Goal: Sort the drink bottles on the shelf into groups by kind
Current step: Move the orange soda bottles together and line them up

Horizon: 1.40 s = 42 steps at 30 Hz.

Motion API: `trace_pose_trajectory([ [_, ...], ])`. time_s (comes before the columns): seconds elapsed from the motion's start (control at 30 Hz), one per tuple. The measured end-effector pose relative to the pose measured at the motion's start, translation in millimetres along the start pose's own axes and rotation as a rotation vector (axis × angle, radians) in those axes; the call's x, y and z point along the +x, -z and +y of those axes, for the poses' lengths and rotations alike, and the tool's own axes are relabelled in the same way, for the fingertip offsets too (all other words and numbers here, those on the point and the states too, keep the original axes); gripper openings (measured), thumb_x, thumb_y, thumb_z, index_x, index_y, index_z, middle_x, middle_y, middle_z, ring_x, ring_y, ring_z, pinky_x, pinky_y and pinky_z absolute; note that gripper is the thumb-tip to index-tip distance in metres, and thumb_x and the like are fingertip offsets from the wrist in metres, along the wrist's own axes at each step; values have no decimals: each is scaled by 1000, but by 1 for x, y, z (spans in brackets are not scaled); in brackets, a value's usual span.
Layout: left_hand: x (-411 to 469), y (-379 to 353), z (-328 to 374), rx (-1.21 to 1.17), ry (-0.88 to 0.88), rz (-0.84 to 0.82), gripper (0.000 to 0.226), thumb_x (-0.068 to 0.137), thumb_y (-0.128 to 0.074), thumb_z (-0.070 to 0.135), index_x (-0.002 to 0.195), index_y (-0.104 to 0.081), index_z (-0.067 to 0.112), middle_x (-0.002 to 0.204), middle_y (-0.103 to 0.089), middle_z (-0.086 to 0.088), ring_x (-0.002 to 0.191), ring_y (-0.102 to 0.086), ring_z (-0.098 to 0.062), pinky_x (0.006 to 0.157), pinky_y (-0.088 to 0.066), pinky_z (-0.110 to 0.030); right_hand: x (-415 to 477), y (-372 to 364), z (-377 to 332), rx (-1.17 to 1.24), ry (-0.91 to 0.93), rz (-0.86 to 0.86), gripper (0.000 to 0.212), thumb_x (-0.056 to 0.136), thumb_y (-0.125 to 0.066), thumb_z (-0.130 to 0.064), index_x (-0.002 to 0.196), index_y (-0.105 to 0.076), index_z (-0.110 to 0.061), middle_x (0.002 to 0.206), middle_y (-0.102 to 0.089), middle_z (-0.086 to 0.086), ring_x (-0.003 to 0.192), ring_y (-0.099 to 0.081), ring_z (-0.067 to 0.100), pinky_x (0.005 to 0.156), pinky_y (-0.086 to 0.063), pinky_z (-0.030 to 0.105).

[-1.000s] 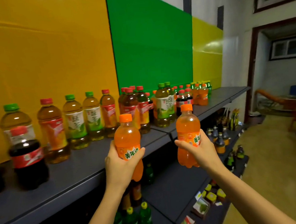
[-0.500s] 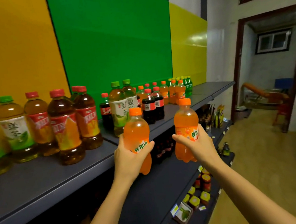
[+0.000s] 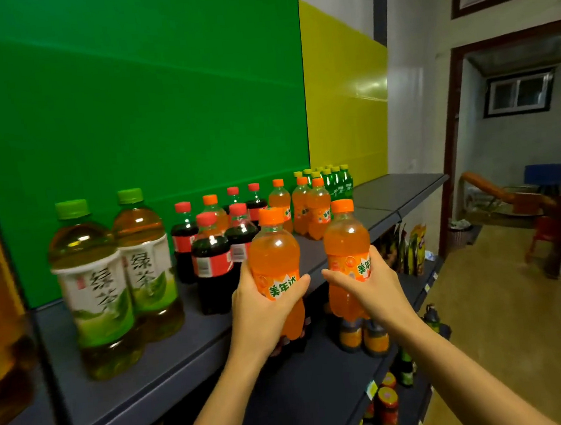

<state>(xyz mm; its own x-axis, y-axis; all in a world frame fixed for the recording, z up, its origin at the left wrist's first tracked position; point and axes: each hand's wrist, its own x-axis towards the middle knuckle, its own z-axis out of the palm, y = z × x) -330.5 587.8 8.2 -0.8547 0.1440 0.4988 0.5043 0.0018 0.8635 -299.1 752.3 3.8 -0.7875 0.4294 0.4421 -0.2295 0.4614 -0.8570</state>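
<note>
Off the shelf's front edge, the left hand gripped the left Mirinda bottle and the right hand the right Mirinda bottle, cola bottles crowding just behind, shelved Mirindas beyond.

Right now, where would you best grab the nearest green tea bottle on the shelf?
Probably round the labelled middle of the green tea bottle, from the open front of the shelf: it stands upright, its twin crowds one side, and the green panel backs it.

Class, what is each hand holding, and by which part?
Left hand: left orange bottle, round its labelled middle. Right hand: right orange bottle, likewise.
</note>
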Motion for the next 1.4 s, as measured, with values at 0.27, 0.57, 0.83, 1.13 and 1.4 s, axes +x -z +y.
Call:
trace_pose_trajectory([
  [0.27,76,-67,-40,65,10,96,44,67,-80,26,92,-47,38,89,-62,12,79,-62,0,63,-48,-9,100,6,49,50,5,-64,44,73,-75,-36,103,-49,-18,93,-62,3,83,-61,15,73,-50,36],
  [0.57,152,-139,-85,178,39,251,45,68,-79,32,99,-46,27,86,-58,16,76,-57,2,57,-43,-2,214,12,124,122,87,-125,41,69,-78,-38,95,-45,-38,103,-63,-2,95,-61,17,85,-51,41],
  [0.83,220,-186,-112,307,60,389,47,76,-71,37,107,-37,26,95,-55,14,81,-52,6,59,-40,-1,311,6,176,184,136,-230,53,68,-77,-43,108,-47,-27,110,-58,3,103,-57,19,91,-48,42],
  [1.13,257,-196,-142,362,90,456,48,81,-66,32,113,-31,25,118,-52,0,108,-54,-15,84,-40,-25,355,-14,203,290,127,-306,69,74,-73,-32,127,-34,-12,122,-52,9,110,-55,23,90,-46,35],
  [1.4,264,-191,-152,373,137,396,57,84,-63,31,126,-26,20,124,-45,0,120,-47,-17,102,-42,-38,358,-21,209,288,144,-381,79,81,-58,-41,140,-15,-11,136,-40,10,124,-43,22,102,-40,38],
])
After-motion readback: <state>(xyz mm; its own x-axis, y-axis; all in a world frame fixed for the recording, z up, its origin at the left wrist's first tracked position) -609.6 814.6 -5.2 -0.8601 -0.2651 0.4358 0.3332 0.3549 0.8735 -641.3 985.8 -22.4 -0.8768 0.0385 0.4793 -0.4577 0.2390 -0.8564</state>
